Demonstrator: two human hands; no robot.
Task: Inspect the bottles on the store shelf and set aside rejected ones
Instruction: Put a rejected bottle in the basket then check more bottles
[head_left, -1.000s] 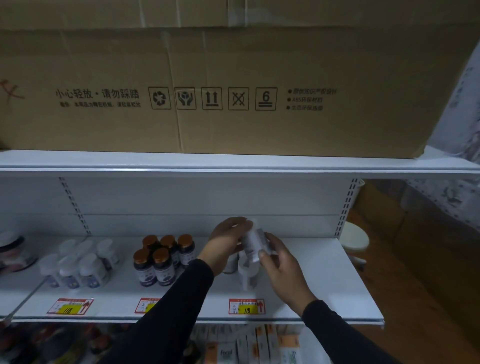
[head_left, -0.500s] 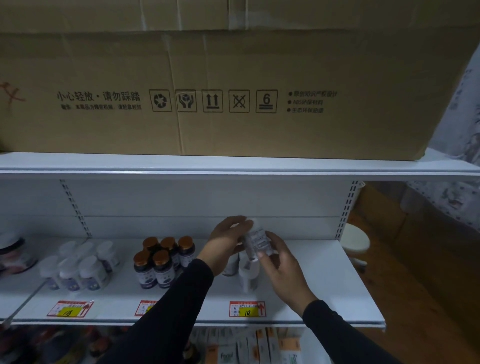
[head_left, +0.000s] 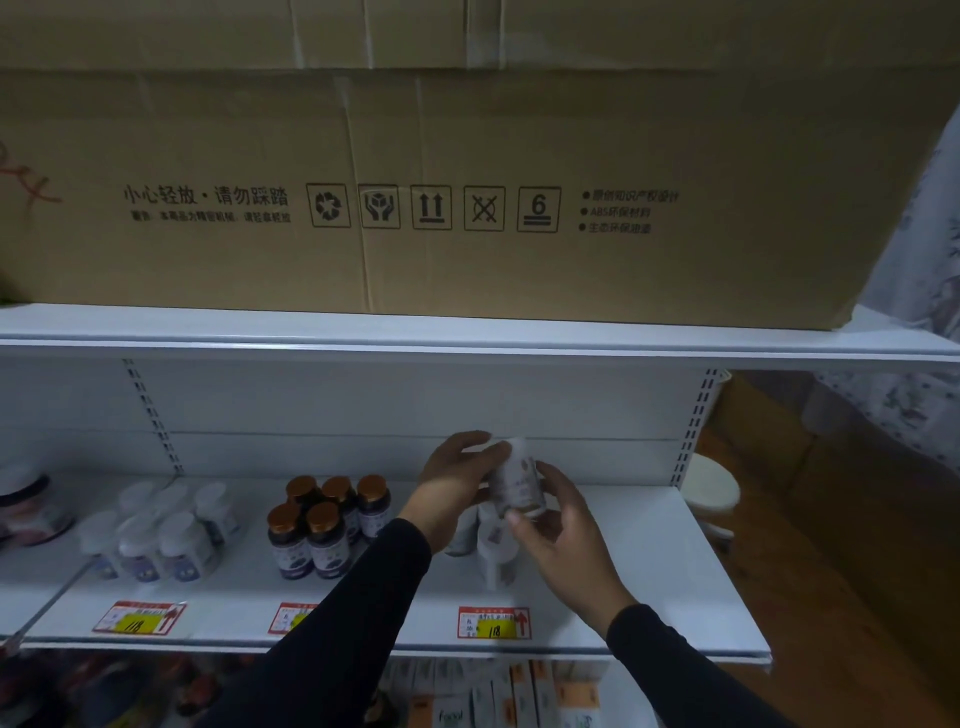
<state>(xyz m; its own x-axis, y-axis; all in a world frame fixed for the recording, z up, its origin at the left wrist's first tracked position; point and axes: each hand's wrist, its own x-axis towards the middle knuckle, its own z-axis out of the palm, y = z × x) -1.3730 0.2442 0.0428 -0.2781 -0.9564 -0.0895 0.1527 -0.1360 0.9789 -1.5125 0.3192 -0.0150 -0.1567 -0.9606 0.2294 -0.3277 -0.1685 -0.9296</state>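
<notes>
Head view shows both hands lifting one white bottle (head_left: 517, 480) above the shelf (head_left: 649, 561): left hand (head_left: 457, 480) fingers wrapped round its top, right hand (head_left: 558, 535) fingers pinching its base. Inspection seems midway; no rejected bottle visibly set aside, while the dark bottles (head_left: 324, 525) left of it wait.

Left hand (head_left: 457, 486), right hand (head_left: 558, 540) bare; long black sleeves (head_left: 332, 639) (both arms).

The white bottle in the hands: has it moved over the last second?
No real shift. The white bottle is still held in both hands above the standing white bottles, over the same price tag; it has only turned slightly in the grip.
</notes>
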